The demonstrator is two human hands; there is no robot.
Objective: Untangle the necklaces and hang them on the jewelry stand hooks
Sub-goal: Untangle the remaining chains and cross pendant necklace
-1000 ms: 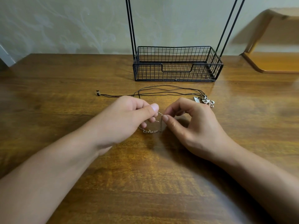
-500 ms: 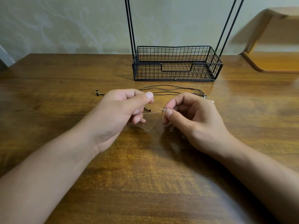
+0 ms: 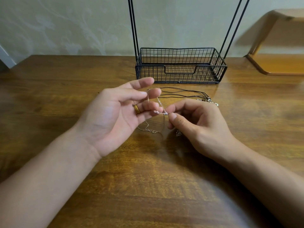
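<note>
A thin silver chain necklace (image 3: 160, 105) runs between my two hands above the table. My left hand (image 3: 115, 116) is turned palm up, fingers spread, and pinches the chain between thumb and a fingertip. My right hand (image 3: 197, 122) pinches the chain's other part between thumb and forefinger. Slack chain droops to the table below, and a small pendant (image 3: 178, 133) hangs under my right hand. A black cord necklace (image 3: 181, 95) lies behind, its metal charm (image 3: 212, 102) half hidden by my right hand. The jewelry stand's wire basket base (image 3: 180, 79) stands beyond; its hooks are out of view.
Two pairs of thin black uprights (image 3: 134, 27) rise from the basket's ends out of the top of the view. The wooden table (image 3: 148, 178) stretches wide in front. A wooden chair or shelf (image 3: 278, 63) sits at the right by the wall.
My left hand has rolled from knuckles-up to palm-up, opened its fingers and lifted its pinch on the chain toward the basket. My right hand has stayed in place, still pinching.
</note>
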